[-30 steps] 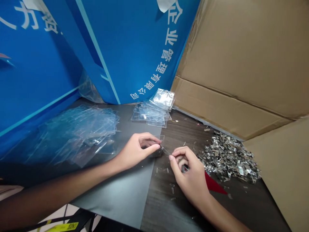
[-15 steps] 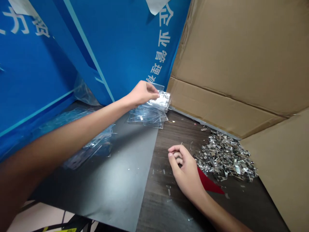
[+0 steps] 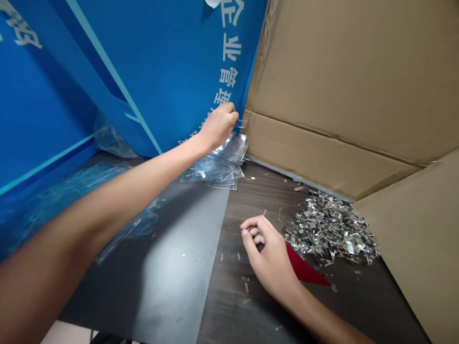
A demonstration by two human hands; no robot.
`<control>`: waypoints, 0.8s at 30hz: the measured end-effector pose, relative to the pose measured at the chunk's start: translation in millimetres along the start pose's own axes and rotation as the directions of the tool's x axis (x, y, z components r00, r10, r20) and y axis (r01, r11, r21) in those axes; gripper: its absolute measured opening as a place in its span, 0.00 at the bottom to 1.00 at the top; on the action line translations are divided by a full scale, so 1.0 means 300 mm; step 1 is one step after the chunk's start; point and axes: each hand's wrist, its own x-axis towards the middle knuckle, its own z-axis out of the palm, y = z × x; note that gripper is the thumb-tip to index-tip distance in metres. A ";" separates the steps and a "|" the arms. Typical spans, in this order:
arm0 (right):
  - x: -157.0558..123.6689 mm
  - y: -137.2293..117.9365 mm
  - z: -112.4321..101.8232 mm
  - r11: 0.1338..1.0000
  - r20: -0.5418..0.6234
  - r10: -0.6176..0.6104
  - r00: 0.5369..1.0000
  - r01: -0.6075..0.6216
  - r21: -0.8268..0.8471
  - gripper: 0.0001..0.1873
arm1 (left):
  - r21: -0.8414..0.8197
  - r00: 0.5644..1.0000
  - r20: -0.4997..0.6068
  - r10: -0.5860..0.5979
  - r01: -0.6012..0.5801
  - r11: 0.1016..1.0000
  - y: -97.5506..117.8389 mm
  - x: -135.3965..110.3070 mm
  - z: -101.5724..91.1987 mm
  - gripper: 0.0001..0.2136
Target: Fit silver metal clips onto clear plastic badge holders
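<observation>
My left hand (image 3: 217,125) reaches to the back of the table and pinches a clear plastic sleeve (image 3: 239,124), held just above a small stack of clear sleeves (image 3: 218,167). My right hand (image 3: 267,251) rests on the dark wooden table (image 3: 244,315) with its fingers curled loosely. Whether anything is in them I cannot make out. It lies just left of a heap of small shiny metal clips (image 3: 328,229) and partly covers a red sheet (image 3: 304,271).
A grey mat (image 3: 168,277) covers the table's left half, with more clear sleeves (image 3: 118,224) spread on it. Blue printed boards (image 3: 150,71) stand behind and to the left. Cardboard walls (image 3: 344,91) close the back right. Tiny metal bits (image 3: 244,282) lie loose near my right hand.
My left hand left the spot beside my right hand, reached back to the stack, and now lifts one clear sleeve off it. My right hand stayed put, fingers curled.
</observation>
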 end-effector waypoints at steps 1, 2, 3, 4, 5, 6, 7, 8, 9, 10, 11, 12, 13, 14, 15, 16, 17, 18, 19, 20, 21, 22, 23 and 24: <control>0.001 -0.001 0.000 1.000 0.000 -0.006 1.000 0.006 0.001 0.07 | 0.033 1.000 0.025 -0.007 0.006 0.999 0.005 -0.007 0.024 0.15; 0.001 -0.001 -0.001 1.000 -0.001 -0.013 1.000 0.013 0.003 0.07 | 0.074 0.999 0.051 -0.019 0.015 0.997 0.010 -0.013 0.047 0.15; 0.002 -0.002 -0.002 1.000 -0.003 -0.020 1.000 0.020 0.005 0.07 | 0.107 0.997 0.077 -0.028 0.019 0.994 0.015 -0.021 0.067 0.15; 0.002 -0.002 -0.002 1.000 -0.004 -0.024 1.000 0.024 0.007 0.07 | 0.126 0.994 0.102 -0.029 0.016 0.992 0.019 -0.029 0.083 0.14; 0.002 -0.002 -0.002 1.000 -0.003 -0.026 1.000 0.026 0.008 0.07 | 0.136 0.992 0.125 -0.025 0.007 0.991 0.023 -0.037 0.095 0.13; 0.001 -0.002 -0.002 1.000 0.000 -0.026 1.000 0.026 0.009 0.07 | 0.142 0.989 0.146 -0.016 -0.005 0.990 0.026 -0.047 0.103 0.13; 0.000 -0.001 -0.002 1.000 0.005 -0.024 1.000 0.024 0.010 0.07 | 0.146 0.986 0.164 -0.006 -0.019 0.989 0.028 -0.057 0.106 0.14; -0.001 -0.001 -0.002 1.000 0.012 -0.023 1.000 0.022 0.011 0.07 | 0.149 0.984 0.179 0.005 -0.032 0.988 0.029 -0.067 0.107 0.15; -0.002 -0.001 -0.001 1.000 0.019 -0.022 1.000 0.022 0.014 0.07 | 0.152 0.982 0.189 0.014 -0.044 0.987 0.029 -0.078 0.106 0.18; -0.003 -0.001 -0.001 1.000 0.028 -0.022 0.999 0.022 0.016 0.07 | 0.154 0.981 0.195 0.022 -0.053 0.987 0.027 -0.089 0.103 0.23; -0.004 -0.001 -0.002 1.000 0.033 -0.024 0.999 0.023 0.019 0.07 | 0.154 0.980 0.195 0.030 -0.060 0.986 0.024 -0.101 0.101 0.30; -0.004 -0.001 -0.002 0.999 0.038 -0.026 0.999 0.026 0.022 0.07 | 0.149 0.981 0.189 0.039 -0.068 0.987 0.020 -0.113 0.098 0.38; -0.004 -0.002 -0.004 0.999 0.040 -0.032 0.999 0.031 0.023 0.07 | 0.138 0.982 0.181 0.051 -0.077 0.988 0.015 -0.126 0.095 0.46; -0.004 -0.003 -0.006 0.999 0.041 -0.038 0.998 0.037 0.022 0.07 | 0.122 0.983 0.172 0.064 -0.086 0.989 0.010 -0.137 0.093 0.54; -0.003 -0.006 -0.009 0.999 0.039 -0.048 0.998 0.047 0.018 0.07 | 0.105 0.983 0.164 0.077 -0.095 0.990 0.006 -0.148 0.091 0.60; -0.001 -0.009 -0.013 0.998 0.033 -0.060 0.998 0.060 0.012 0.07 | 0.089 0.983 0.159 0.087 -0.102 0.991 0.002 -0.158 0.088 0.64; 0.001 -0.013 -0.017 0.997 0.027 -0.074 0.997 0.074 0.002 0.07 | 0.077 0.983 0.156 0.093 -0.106 0.991 0.000 -0.167 0.084 0.67; 0.004 -0.017 -0.022 0.996 0.020 -0.088 0.996 0.088 -0.013 0.07 | 0.072 0.983 0.157 0.095 -0.107 0.992 0.000 -0.175 0.077 0.69; 0.008 -0.021 -0.027 0.994 0.011 -0.103 0.995 0.103 -0.032 0.07 | 0.073 0.983 0.159 0.094 -0.107 0.992 0.002 -0.182 0.068 0.70; 0.013 -0.024 -0.034 0.991 0.003 -0.118 0.993 0.118 -0.056 0.07 | 0.079 0.982 0.163 0.093 -0.107 0.991 0.006 -0.188 0.055 0.70; 0.019 -0.024 -0.044 0.988 -0.004 -0.133 0.991 0.132 -0.084 0.08 | 0.089 0.982 0.169 0.089 -0.105 0.990 0.013 -0.196 0.038 0.70; 0.027 -0.021 -0.057 0.982 -0.012 -0.148 0.989 0.146 -0.120 0.08 | 0.102 0.981 0.175 0.081 -0.100 0.990 0.021 -0.205 0.017 0.68; 0.037 -0.013 -0.074 0.972 -0.019 -0.164 0.986 0.158 -0.173 0.08 | 0.119 0.981 0.181 0.066 -0.088 0.989 0.029 -0.217 -0.010 0.65; 0.048 0.000 -0.096 0.954 -0.028 -0.180 0.983 0.168 -0.250 0.07 | 0.139 0.981 0.187 0.046 -0.073 0.988 0.037 -0.233 -0.042 0.59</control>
